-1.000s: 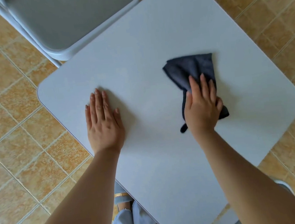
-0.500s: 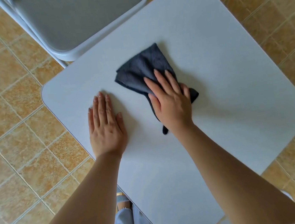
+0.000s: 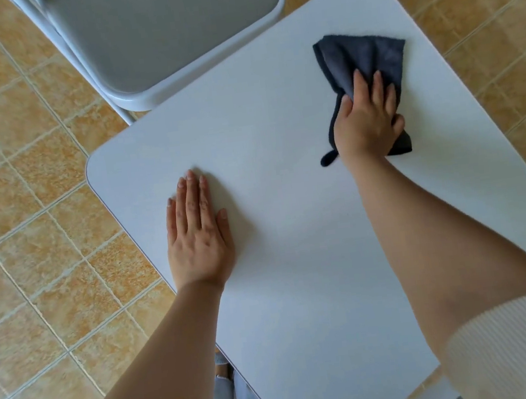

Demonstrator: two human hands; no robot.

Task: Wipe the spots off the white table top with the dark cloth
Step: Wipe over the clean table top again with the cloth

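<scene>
We are pressing the dark cloth flat under our right hand, left hand splayed empty, bracing the table top.

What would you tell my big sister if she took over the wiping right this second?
Left hand: flat, palm down on the white table top near its left edge, holding nothing.
Right hand: pressing the dark cloth onto the table's far right part; the cloth sticks out beyond the fingertips.
Done: cannot say; no spots show in this view.
Left: look closely for marks and wipe any you find, including under the left hand.
A grey chair stands at the far side.
</scene>
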